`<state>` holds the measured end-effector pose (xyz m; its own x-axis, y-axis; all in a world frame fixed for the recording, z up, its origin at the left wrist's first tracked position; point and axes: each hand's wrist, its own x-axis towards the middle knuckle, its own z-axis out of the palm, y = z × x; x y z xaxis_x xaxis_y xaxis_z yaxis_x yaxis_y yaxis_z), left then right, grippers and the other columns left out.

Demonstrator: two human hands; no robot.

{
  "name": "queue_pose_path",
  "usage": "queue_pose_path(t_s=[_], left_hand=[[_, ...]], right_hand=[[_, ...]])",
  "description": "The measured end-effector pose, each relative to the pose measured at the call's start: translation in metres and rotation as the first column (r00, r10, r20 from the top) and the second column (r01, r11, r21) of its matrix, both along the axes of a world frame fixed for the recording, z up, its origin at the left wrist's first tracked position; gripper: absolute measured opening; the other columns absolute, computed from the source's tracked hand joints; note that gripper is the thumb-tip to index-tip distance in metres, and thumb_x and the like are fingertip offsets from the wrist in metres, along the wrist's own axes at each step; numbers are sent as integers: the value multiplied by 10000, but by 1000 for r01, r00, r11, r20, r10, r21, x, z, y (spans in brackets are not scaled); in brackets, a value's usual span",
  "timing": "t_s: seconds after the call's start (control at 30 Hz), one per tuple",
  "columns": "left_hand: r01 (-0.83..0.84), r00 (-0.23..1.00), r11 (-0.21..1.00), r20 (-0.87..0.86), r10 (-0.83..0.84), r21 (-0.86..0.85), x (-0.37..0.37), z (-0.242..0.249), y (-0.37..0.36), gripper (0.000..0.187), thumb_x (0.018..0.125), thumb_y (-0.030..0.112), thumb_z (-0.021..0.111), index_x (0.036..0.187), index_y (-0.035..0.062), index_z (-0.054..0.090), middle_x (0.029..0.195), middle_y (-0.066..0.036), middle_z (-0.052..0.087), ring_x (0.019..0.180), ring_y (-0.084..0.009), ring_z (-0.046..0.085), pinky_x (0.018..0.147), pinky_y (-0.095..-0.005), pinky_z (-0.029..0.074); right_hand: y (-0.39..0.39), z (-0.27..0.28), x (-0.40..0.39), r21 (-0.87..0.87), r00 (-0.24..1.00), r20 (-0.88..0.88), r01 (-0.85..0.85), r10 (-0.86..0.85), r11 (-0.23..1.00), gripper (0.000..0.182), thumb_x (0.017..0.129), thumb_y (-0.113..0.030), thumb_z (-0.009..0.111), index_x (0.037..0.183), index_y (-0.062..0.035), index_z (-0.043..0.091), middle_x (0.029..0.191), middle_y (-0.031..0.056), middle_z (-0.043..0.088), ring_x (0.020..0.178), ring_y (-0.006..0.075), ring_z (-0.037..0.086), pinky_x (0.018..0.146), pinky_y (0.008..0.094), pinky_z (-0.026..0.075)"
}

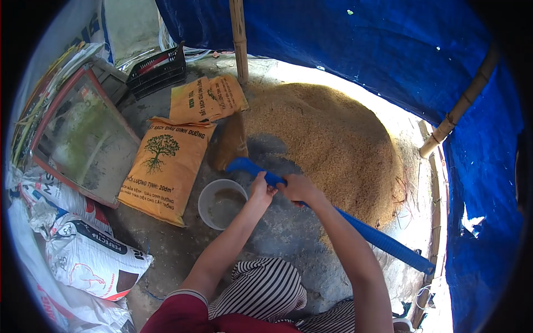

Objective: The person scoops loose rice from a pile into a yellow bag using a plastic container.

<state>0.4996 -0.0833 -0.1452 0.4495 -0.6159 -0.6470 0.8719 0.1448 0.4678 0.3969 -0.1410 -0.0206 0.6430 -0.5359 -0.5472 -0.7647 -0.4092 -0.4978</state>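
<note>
While the right hand [300, 188] grips the blue handle of a shovel [366, 232], the left hand [262, 190] touches the same handle nearer the blade, its fingers partly curled; cannot tell whether they close round it. Bucket [207, 200] taken as landmark. Both hands are right of the bucket, the left one closer. The shovel slants across, its butt end well to the right of the bucket and nearer the wearer; its blade end lies just beyond the bucket, where a brown patch is blurred, so load unclear. A little brown material shows inside the bucket.

Further out: a large pile of brown grainy material [333, 133] spreads beyond and right of the bucket. An orange sack [166, 177], printed with a tree, lies just left of it; more orange sacking [191, 102] lies beyond. A black crate [158, 75] and a red-framed pane [83, 133] sit farther left, white sacks [97, 261] left and nearer the wearer. Blue tarpaulin [344, 39] hangs beyond the bucket and to its right.
</note>
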Motion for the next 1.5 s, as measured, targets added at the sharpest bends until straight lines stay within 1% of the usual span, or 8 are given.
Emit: queue_pose_path(t_s=[0.47, 0.67, 0.83, 0.87, 1.03, 1.23, 1.3, 1.5], left_hand=[[202, 971, 976, 116, -210, 81, -10, -5, -7, 325, 902, 245, 497, 1163, 57, 446, 1048, -105, 535, 846, -187, 571, 695, -354, 477], [442, 890, 879, 210, -405, -179, -35, 41, -16, 343, 906, 289, 511, 1144, 48, 457, 935, -87, 574, 840, -174, 577, 703, -334, 472], [159, 890, 977, 449, -79, -143, -27, 77, -14, 358, 878, 318, 556, 1068, 22, 491, 897, -111, 587, 780, -195, 589, 671, -354, 486], [37, 844, 997, 537, 4, -65, -20, 79, -10, 344, 868, 311, 567, 1024, 11, 505, 880, -118, 588, 758, -205, 591, 654, -358, 491], [133, 915, 991, 384, -121, -5, 26, 26, -6, 223, 822, 206, 563, 866, -5, 507, 777, -106, 564, 716, -236, 595, 611, -365, 499], [141, 987, 985, 96, -132, -98, 17, -29, -30, 182, 826, 195, 539, 876, 22, 514, 647, -51, 469, 500, -196, 486, 492, -363, 449], [185, 981, 978, 76, -178, -96, 16, -37, -40, 195, 838, 217, 545, 881, 29, 517, 635, -40, 465, 495, -184, 481, 479, -351, 432], [411, 911, 908, 76, -406, -83, 4, -51, -85, 220, 865, 264, 557, 886, 47, 525, 589, -10, 456, 477, -153, 468, 460, -323, 413]], right_hand=[[-56, -8, -81, -45, 918, 182, 365, -352, 930, 417, 901, -305, 483, 1164, 16, 512, 592, 117, 575, 444, 171, 573, 429, 318, 469], [-38, -2, -63, 412, 859, 293, 282, -419, 867, 422, 867, -327, 579, 1129, -5, 505, 647, 66, 558, 470, 139, 543, 403, 290, 441], [-18, -12, -22, 915, 789, 171, 95, -591, 392, 381, 853, -391, 592, 1007, -52, 510, 664, 33, 550, 514, 118, 535, 439, 250, 453], [-15, -14, -13, 896, 821, 180, 91, -541, 435, 405, 879, -445, 525, 980, -54, 507, 653, 41, 529, 530, 127, 533, 449, 240, 436], [4, -27, 5, 852, 862, 194, 88, -468, 515, 374, 871, -373, 571, 1053, -59, 480, 689, 49, 541, 541, 129, 541, 459, 251, 457], [22, -67, -52, 914, 836, -8, 229, -549, 335, 340, 844, -229, 627, 1047, -21, 451, 660, 38, 493, 506, 120, 499, 425, 249, 425], [30, -74, -52, 795, 774, 88, 325, -627, 512, 317, 853, -220, 610, 1023, -9, 447, 647, 29, 472, 470, 114, 468, 399, 262, 408], [28, -103, -58, 719, 643, 232, 393, -730, 574, 274, 857, -216, 597, 942, 11, 468, 608, 35, 480, 435, 113, 461, 383, 262, 398]])
